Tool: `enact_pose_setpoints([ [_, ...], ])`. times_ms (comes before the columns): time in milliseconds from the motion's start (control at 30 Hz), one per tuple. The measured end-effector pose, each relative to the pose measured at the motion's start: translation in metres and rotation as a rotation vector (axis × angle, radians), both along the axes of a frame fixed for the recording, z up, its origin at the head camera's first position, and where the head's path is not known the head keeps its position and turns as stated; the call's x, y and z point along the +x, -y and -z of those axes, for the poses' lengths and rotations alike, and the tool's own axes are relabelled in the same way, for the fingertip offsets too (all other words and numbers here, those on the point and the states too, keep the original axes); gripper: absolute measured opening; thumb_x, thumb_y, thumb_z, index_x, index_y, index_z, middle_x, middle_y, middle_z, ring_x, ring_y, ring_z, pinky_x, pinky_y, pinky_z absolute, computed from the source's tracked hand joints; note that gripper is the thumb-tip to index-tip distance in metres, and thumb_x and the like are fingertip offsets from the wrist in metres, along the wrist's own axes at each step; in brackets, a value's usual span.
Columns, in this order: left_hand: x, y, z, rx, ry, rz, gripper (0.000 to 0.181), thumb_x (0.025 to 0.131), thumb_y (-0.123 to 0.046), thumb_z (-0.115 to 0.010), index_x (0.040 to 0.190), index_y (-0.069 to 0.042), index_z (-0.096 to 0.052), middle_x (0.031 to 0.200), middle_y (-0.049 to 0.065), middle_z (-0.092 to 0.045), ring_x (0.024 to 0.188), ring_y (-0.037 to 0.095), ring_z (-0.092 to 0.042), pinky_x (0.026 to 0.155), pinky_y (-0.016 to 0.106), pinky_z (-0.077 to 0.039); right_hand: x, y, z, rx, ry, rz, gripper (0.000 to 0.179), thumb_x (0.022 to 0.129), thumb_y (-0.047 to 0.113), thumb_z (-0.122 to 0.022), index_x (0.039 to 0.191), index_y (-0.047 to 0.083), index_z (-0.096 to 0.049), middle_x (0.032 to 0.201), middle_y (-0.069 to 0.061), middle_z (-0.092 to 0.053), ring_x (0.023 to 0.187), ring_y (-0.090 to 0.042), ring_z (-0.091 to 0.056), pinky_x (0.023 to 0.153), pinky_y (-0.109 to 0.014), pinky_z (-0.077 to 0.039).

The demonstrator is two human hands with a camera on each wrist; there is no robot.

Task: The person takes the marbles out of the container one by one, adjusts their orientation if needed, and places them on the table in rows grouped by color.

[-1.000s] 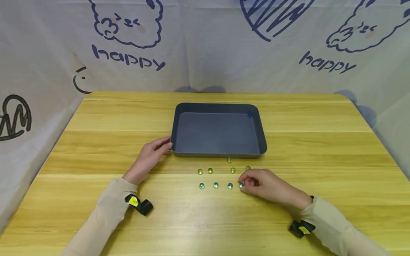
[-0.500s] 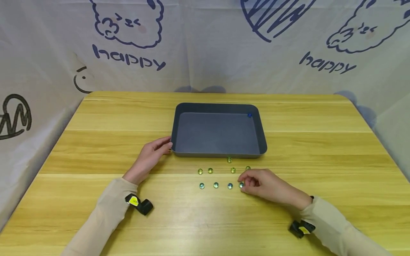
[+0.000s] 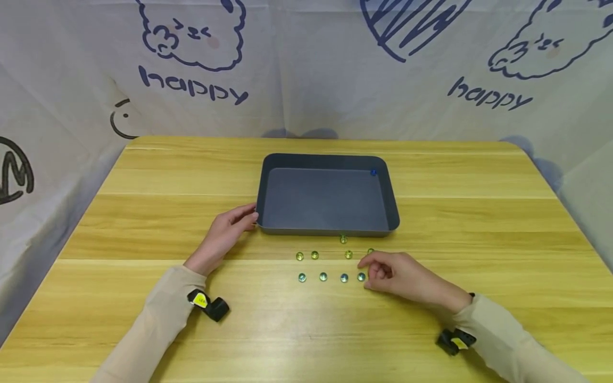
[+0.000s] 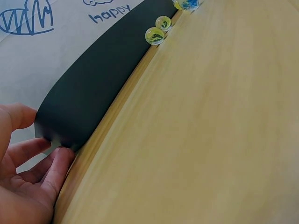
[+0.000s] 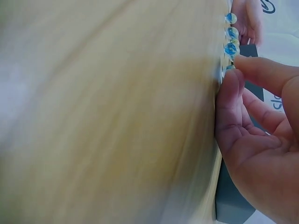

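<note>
My left hand (image 3: 225, 234) rests its fingertips against the left front corner of a dark grey tray (image 3: 330, 232); the left wrist view has those fingers (image 4: 60, 170) against its outer wall. My right hand (image 3: 399, 276) is just right of a blue-streaked marble (image 3: 361, 276), the rightmost in a row of several. Its thumb and index finger are parted with nothing between them, and the other fingers are curled in. In the right wrist view the blue marbles (image 5: 231, 48) line up beyond the fingertips. A yellow-green marble (image 3: 371, 251) is partly hidden behind the right index finger.
More yellow-green marbles (image 3: 314, 255) lie between the blue row and the tray, one of them (image 3: 343, 239) close to its front wall. A dark blue marble (image 3: 373, 172) sits inside the tray's far right corner. Behind the wooden table (image 3: 479, 223) hangs a white cloth (image 3: 316, 96) with drawings.
My right hand has let go of the rightmost blue marble and drawn back slightly to the right. The marble stays in the row. My left hand has not moved.
</note>
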State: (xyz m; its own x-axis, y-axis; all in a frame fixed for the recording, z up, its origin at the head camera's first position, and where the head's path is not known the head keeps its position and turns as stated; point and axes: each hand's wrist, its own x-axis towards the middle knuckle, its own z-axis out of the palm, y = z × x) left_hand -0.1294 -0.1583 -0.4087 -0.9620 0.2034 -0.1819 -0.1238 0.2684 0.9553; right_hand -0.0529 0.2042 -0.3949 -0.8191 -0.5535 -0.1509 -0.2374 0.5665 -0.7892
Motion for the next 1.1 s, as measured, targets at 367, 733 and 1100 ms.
enact_pose_setpoints([
  [367, 0.0, 0.002, -0.002, -0.01, 0.003, 0.003, 0.05, 0.101, -0.029, -0.052, 0.145, -0.005, -0.044, 0.143, 0.015, -0.047, 0.115, 0.03, -0.054, 0.103, 0.041, -0.039, 0.001, -0.005, -0.007, -0.055, 0.071, 0.012, 0.027, 0.088, 0.01, -0.072, 0.111, -0.001, -0.064, 0.082, 0.001, -0.058, 0.072, -0.01, -0.052, 0.062, -0.022, -0.046],
  [733, 0.001, 0.001, -0.002, 0.001, 0.005, 0.003, 0.05, 0.101, -0.028, -0.053, 0.145, -0.005, -0.044, 0.143, 0.015, -0.047, 0.115, 0.03, -0.054, 0.103, 0.041, -0.039, -0.009, -0.013, -0.04, 0.001, 0.04, -0.031, 0.024, 0.093, 0.005, -0.064, 0.114, -0.004, -0.062, 0.081, 0.0, -0.06, 0.067, -0.014, -0.055, 0.059, -0.025, -0.049],
  [1100, 0.001, 0.001, -0.001, -0.004, -0.012, 0.006, 0.05, 0.101, -0.027, -0.052, 0.144, -0.003, -0.044, 0.142, 0.016, -0.048, 0.114, 0.031, -0.054, 0.103, 0.041, -0.04, -0.059, -0.018, -0.094, 0.015, -0.016, 0.164, 0.035, 0.096, 0.012, -0.061, 0.127, -0.003, -0.055, 0.092, -0.015, -0.062, 0.077, -0.029, -0.062, 0.069, -0.036, -0.055],
])
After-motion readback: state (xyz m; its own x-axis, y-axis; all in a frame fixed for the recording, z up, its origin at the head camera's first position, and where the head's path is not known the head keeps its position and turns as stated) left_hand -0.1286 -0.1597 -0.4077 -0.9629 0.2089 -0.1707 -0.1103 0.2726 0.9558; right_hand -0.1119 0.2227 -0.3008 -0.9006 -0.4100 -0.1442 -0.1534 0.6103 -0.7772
